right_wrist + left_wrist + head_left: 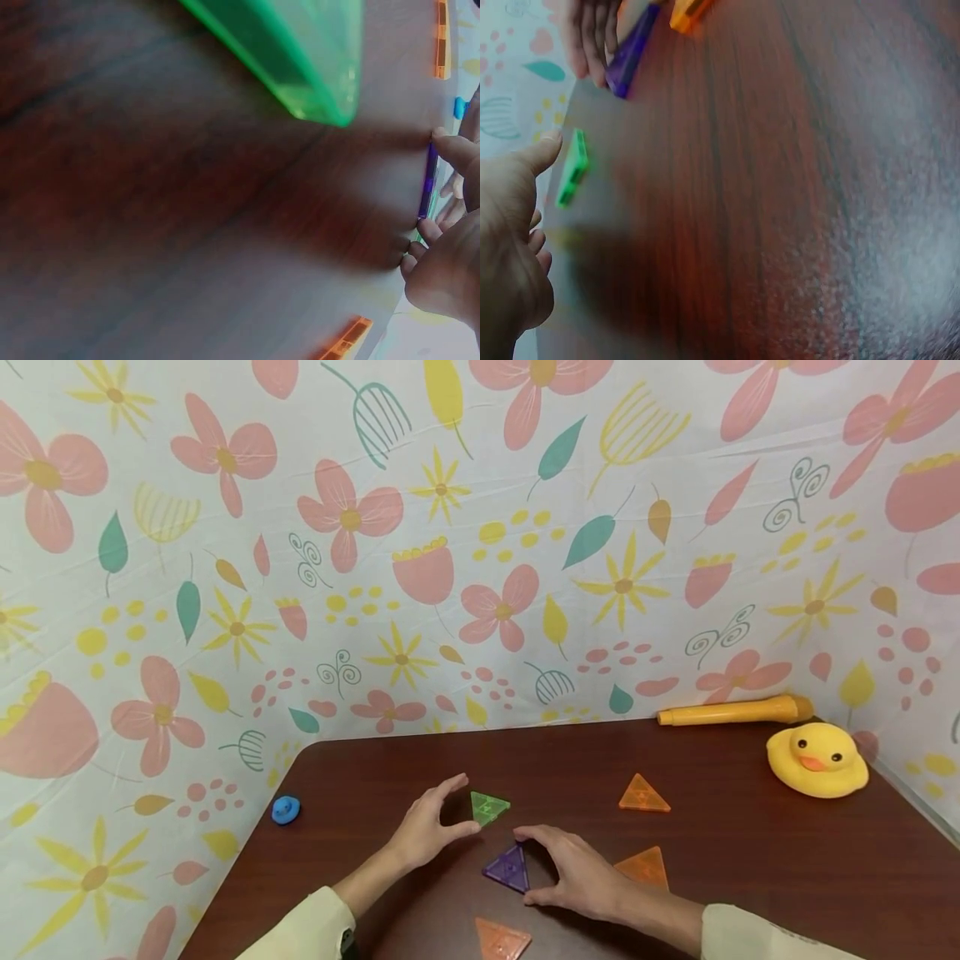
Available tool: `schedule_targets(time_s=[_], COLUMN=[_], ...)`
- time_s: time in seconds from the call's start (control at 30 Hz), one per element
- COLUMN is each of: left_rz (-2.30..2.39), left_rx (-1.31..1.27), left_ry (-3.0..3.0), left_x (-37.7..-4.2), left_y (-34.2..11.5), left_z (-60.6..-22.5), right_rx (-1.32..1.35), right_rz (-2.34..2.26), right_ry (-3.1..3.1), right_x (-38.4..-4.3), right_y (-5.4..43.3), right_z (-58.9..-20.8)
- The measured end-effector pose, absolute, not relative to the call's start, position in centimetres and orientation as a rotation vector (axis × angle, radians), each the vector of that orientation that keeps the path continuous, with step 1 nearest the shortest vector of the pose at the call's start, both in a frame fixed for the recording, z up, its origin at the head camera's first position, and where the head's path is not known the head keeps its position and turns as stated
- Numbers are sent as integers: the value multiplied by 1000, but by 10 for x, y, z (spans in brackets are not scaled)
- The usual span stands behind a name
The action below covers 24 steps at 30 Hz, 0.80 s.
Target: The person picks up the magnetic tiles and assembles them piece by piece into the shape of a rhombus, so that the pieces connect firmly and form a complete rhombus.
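My right hand [581,870] grips a purple triangular magnetic tile [508,869] low over the table, thumb and a fingertip at two of its corners. The right wrist view shows that purple tile [428,180] edge-on between the thumb and fingers. To the left, my left hand [425,828] has its thumb and fingers spread apart beside a green triangular tile [488,808], with nothing held. In the left wrist view the green tile [574,166] lies just past the left thumb. An orange triangular tile [647,867] is partly covered by the right hand and forearm.
Another orange tile [643,795] lies farther back, and a pale orange tile [501,938] is at the near edge. A yellow duck [817,760] and a yellow toy microphone [735,711] sit back right. A small blue duck [285,810] is at the left edge. A large green tile [315,60] looms close in the right wrist view.
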<state>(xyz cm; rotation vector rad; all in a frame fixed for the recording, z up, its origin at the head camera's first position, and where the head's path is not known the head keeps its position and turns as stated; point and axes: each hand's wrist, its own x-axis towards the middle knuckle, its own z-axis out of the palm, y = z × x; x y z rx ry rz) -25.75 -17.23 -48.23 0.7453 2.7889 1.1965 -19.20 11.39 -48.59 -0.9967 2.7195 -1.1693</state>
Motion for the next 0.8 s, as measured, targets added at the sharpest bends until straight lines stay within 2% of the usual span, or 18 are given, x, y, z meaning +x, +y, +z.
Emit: schedule_targets(time_s=[0.33, 0.8], left_rz=[1198, 1093], left_rx=[696, 679], left_ry=[2818, 3018], left_x=[-265, -258], left_y=[-168, -157], left_z=[-496, -510], right_rx=[-974, -916], right_rz=[-1190, -1250], right_ry=[2706, 2650], right_x=[-193, -191], right_y=[115, 115], right_z=[-486, -486])
